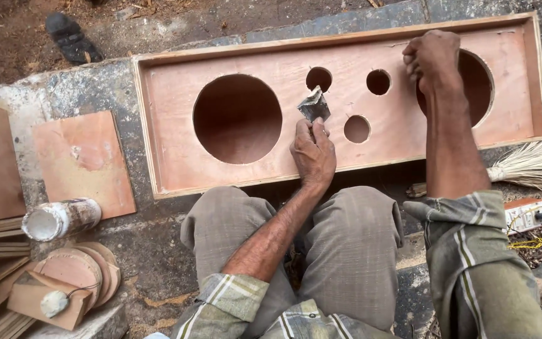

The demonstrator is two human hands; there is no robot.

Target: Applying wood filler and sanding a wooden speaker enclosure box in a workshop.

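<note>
The long plywood panel [346, 100] with a thin raised frame lies flat on the rough concrete slab [89, 88], its long side across the person's knees, so both hands reach its face without leaning. It has two large round holes, one toward the left end and one toward the right end, and three small holes between them.

The right arm goes straight forward over the near edge of the panel. The right hand [433, 58] is closed in a fist at the upper rim of the right large hole, close to the far edge of the frame; it seems to press the panel down so it does not slide. I cannot tell if something is inside this fist.

The left arm comes up between the knees, bent at the elbow. The left hand [312, 150] rests near the middle of the near edge and pinches a folded grey piece of sandpaper [314, 105] between thumb and fingers. The paper stands on the panel face between the three small holes.

On the slab to the left lie a smaller plywood sheet [83, 160], a white tube [59, 218], some round wooden discs [76, 267] and a wooden block [48, 301]. A straw broom [534, 163] lies at the right end.
</note>
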